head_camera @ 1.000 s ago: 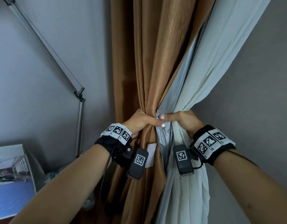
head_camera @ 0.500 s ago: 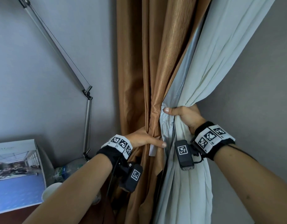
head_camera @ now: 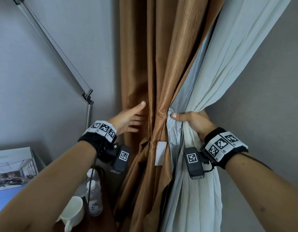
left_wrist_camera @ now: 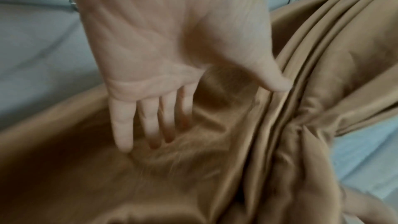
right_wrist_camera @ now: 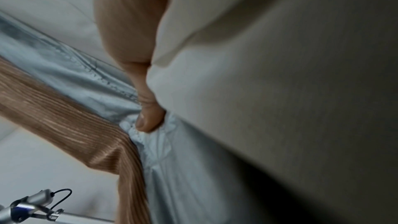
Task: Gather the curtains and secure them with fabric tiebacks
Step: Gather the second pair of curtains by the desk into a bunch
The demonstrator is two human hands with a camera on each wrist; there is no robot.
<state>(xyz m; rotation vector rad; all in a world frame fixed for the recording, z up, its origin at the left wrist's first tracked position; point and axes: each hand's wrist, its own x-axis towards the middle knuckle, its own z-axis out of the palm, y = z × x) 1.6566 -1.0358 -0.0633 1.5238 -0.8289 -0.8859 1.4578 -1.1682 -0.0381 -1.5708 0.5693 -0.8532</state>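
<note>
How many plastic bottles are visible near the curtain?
2. Both stand at the lower left, beside the white mug: one bottle in front, the other bottle just behind it, partly covered. More may be hidden behind the left arm.

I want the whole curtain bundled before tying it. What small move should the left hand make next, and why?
Probably sweep the left hand around the loose brown curtain and draw it toward the right hand. The left hand is open, fingers flat against brown folds that hang outside the bunch, while the right hand grips the white curtain and its grey lining.
</note>
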